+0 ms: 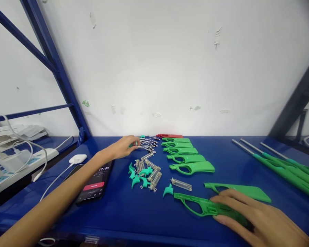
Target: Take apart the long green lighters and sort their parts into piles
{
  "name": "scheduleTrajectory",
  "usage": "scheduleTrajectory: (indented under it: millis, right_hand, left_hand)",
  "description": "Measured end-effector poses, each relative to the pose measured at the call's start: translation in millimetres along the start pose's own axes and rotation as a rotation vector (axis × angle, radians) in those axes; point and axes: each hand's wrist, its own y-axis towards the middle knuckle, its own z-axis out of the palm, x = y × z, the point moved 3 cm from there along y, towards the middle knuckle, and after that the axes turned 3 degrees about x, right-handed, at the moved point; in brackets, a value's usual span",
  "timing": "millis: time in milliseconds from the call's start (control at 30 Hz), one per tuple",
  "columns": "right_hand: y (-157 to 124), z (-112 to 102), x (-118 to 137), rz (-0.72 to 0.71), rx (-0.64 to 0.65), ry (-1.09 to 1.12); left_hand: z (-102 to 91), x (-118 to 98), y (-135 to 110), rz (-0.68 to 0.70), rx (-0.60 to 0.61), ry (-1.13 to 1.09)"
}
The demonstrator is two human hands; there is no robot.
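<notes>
My left hand [124, 147] reaches far forward to a cluster of small wired igniter parts [148, 143] near the wall, its fingers pinched on one of them. My right hand [247, 214] rests near the front edge, fingers curled over an open green lighter shell half [199, 204]. A second green shell half [240, 191] lies just behind it. A teal trigger [168, 190] and a clear tube [181, 184] lie left of the held shell.
A row of green handle shells [185, 157], with a red one [170, 136] at the back, fills the middle. Teal triggers and clear tubes [145, 173] are heaped beside a phone [95, 183]. Assembled long green lighters [285, 166] lie right. A power strip [18, 164] sits left.
</notes>
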Motion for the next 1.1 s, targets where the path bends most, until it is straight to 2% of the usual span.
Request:
scheduleTrajectory:
  millis: [367, 533, 633, 733, 833, 900, 1000, 1100]
  right_hand:
    - [-2, -8, 2, -0.021, 0.060, 0.033]
    - [-3, -21, -3, 0.055, 0.058, 0.057]
    - [-3, -31, -8, 0.080, 0.055, 0.086]
    - [-5, -42, -12, 0.117, 0.042, 0.093]
    - [-5, -55, -20, 0.157, -0.003, 0.094]
    - [-4, -62, -31, 0.173, -0.029, 0.100]
    - [-5, -65, -56, 0.189, -0.017, 0.089]
    - [-11, -60, -83, 0.215, 0.044, 0.093]
  left_hand:
    - [14.4, 11, 2, -0.040, 0.109, 0.015]
    - [13.1, 3, 2, -0.025, 0.109, 0.086]
    - [6.0, -9, -1, -0.008, 0.067, 0.151]
    - [-2.9, -38, -9, 0.031, -0.003, 0.201]
    - [-4.2, -89, -25, 0.106, -0.069, 0.214]
    - [2.8, -133, -41, 0.173, -0.092, 0.205]
    - [23.1, -197, -63, 0.302, -0.094, 0.182]
    - [41.9, -241, -71, 0.482, -0.172, 0.210]
